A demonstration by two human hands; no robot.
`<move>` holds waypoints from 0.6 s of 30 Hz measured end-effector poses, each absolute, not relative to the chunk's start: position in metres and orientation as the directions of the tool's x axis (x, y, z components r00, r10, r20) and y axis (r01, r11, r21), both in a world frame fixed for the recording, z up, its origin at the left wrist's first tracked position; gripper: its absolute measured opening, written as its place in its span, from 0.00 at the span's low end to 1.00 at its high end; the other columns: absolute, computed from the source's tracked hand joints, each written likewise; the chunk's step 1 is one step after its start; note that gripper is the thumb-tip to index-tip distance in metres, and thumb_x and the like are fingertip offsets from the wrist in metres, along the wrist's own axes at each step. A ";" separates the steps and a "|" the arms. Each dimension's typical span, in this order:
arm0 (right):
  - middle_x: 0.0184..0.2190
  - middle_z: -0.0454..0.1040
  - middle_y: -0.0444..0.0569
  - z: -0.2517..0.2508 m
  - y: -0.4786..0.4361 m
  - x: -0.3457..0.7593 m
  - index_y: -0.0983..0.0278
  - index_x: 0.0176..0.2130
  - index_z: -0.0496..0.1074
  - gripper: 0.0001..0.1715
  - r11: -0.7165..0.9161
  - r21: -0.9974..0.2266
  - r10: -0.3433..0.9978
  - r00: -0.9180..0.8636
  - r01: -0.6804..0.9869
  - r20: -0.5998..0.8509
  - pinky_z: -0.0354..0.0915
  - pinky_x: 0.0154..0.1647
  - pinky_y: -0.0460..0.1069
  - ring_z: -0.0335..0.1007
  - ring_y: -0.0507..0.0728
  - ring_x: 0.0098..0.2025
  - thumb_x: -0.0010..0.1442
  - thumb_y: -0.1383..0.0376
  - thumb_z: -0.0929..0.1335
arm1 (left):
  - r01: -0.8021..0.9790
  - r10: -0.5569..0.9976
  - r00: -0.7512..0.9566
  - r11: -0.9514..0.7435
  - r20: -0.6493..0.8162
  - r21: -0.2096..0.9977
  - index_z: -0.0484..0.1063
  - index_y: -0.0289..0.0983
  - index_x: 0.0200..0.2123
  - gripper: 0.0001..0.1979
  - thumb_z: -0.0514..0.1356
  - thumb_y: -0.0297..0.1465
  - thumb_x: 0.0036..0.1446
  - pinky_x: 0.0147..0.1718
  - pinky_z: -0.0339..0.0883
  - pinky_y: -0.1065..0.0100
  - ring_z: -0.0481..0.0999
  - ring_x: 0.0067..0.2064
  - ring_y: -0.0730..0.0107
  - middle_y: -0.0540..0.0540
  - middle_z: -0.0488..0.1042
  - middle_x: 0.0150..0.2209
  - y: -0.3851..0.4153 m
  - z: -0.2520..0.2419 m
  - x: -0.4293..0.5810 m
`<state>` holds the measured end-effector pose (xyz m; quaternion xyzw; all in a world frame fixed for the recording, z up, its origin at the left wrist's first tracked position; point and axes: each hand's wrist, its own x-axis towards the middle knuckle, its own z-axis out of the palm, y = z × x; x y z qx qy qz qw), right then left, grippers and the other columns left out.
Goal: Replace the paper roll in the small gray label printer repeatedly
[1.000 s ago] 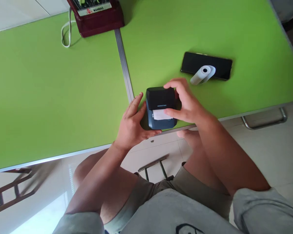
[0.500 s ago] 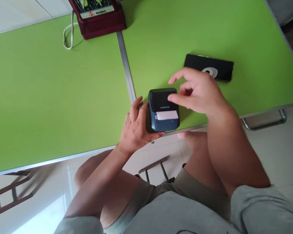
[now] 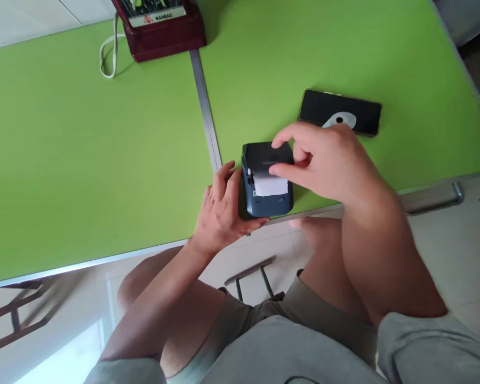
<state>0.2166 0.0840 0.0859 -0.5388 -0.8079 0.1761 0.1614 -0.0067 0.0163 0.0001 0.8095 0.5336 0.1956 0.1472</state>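
A small dark blue label printer (image 3: pixel 269 206) stands near the front edge of the green table. Its black lid (image 3: pixel 258 152) is tipped partly up, and a white paper strip (image 3: pixel 271 187) shows in the gap beneath it. My left hand (image 3: pixel 220 208) braces the printer's left side, fingers along the side and thumb at the front corner. Over the lid, my right hand (image 3: pixel 320 160) grips it, thumb at the front edge and index finger on top. Its other fingers are curled and partly hidden.
Behind my right hand lies a black phone (image 3: pixel 366 114) with a white round shape with a dark centre on it. A maroon framed stand (image 3: pixel 166 42) with a white cord (image 3: pixel 109 66) is at the back. A metal strip (image 3: pixel 206 112) crosses the green table (image 3: pixel 104 160).
The printer's lid has swung from closed to partly raised, uncovering more of the paper strip. My right hand has closed on the lid; my left hand stays at the side.
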 end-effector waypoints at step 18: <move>0.29 0.80 0.45 0.070 0.094 0.201 0.55 0.42 0.79 0.15 0.384 -0.242 0.911 -0.408 0.891 -0.060 0.53 0.32 0.51 0.69 0.58 0.28 0.53 0.69 0.74 | 0.810 0.905 0.384 -0.426 0.185 0.403 0.52 0.33 0.71 0.54 0.63 0.63 0.56 0.56 0.70 0.52 0.73 0.65 0.43 0.28 0.68 0.66 0.013 0.002 -0.004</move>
